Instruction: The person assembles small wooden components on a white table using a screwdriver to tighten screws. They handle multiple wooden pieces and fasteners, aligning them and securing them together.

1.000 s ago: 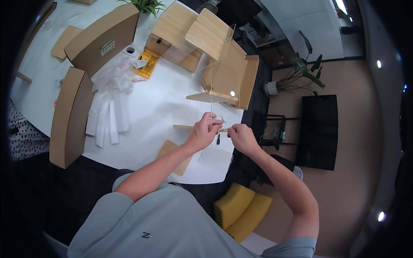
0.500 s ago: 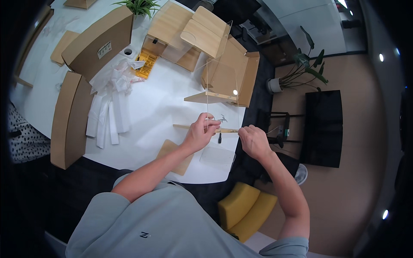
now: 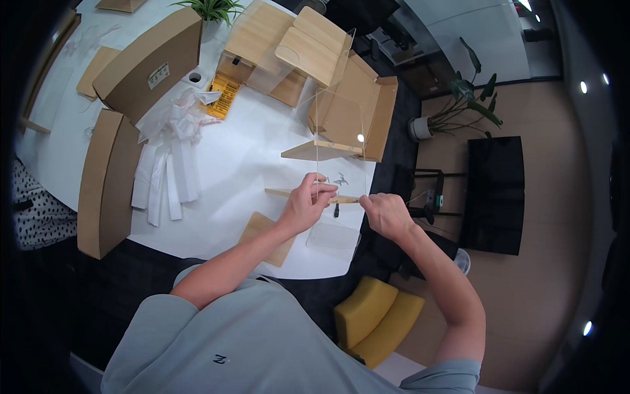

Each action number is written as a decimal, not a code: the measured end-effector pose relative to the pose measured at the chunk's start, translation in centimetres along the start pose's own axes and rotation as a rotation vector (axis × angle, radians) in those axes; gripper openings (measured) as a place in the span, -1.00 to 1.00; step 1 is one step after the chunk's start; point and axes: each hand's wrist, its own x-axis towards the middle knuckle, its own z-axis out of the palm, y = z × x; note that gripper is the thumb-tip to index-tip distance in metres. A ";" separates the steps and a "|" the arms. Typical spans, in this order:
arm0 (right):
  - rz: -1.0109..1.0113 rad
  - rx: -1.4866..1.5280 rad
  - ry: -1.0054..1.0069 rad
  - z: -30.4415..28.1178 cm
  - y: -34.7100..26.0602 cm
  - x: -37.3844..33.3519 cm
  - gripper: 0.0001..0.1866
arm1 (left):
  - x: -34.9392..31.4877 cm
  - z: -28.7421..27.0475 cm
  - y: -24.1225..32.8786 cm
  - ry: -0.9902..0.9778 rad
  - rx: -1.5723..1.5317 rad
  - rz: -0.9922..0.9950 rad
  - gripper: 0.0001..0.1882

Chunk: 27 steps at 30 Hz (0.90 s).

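Note:
A clear plastic panel (image 3: 340,118) stands between two wooden boards, the far one (image 3: 315,150) and the near one (image 3: 278,192), which is seen almost edge-on. My left hand (image 3: 306,206) grips the near board beside the panel's edge, its fingers curled. At that board's right end, my right hand (image 3: 388,215) is closed with thumb and fingers pinched together. Whatever lies in that pinch is too small or hidden to name. Several small metal pieces, apparently screws, (image 3: 341,178) lie on the table just past my left fingers. A small black-handled tool (image 3: 336,210) rests below the near board.
A flat wooden piece (image 3: 268,240) and a clear sheet (image 3: 333,236) lie near the table's front edge. Left are white wrapping strips (image 3: 172,174), an open cardboard box (image 3: 105,184) and a yellow case (image 3: 223,96). Beyond stand a wood-and-clear-panel unit (image 3: 262,39) and another carton (image 3: 387,111).
My right hand has shifted slightly left and down along the board's end, and its elbow has swung outward. My left hand keeps its grip in place.

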 end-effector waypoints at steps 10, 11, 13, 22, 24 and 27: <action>1.151 1.429 -0.215 0.9 -1.3 2.3 -0.77 | 0.5 0.3 -0.2 0.049 -0.012 0.050 -0.76; 1.142 1.417 -0.198 0.7 -1.6 2.4 -0.76 | 0.6 0.0 -0.1 0.027 -0.015 0.024 -0.76; 1.121 1.351 -0.189 0.2 -1.9 2.5 -0.76 | 0.8 -0.1 0.0 0.006 -0.021 -0.002 -0.75; 0.441 0.382 0.150 2.2 -1.3 0.2 -0.80 | 0.3 0.1 0.1 -0.001 0.005 -0.006 -0.74; 0.331 0.197 0.155 -0.6 -1.9 0.3 -0.83 | 0.5 -0.1 -0.1 0.009 0.005 -0.013 -0.74; 0.132 0.092 0.175 -0.7 -1.3 0.0 -0.84 | 0.4 0.4 -0.5 0.081 -0.021 0.086 -0.76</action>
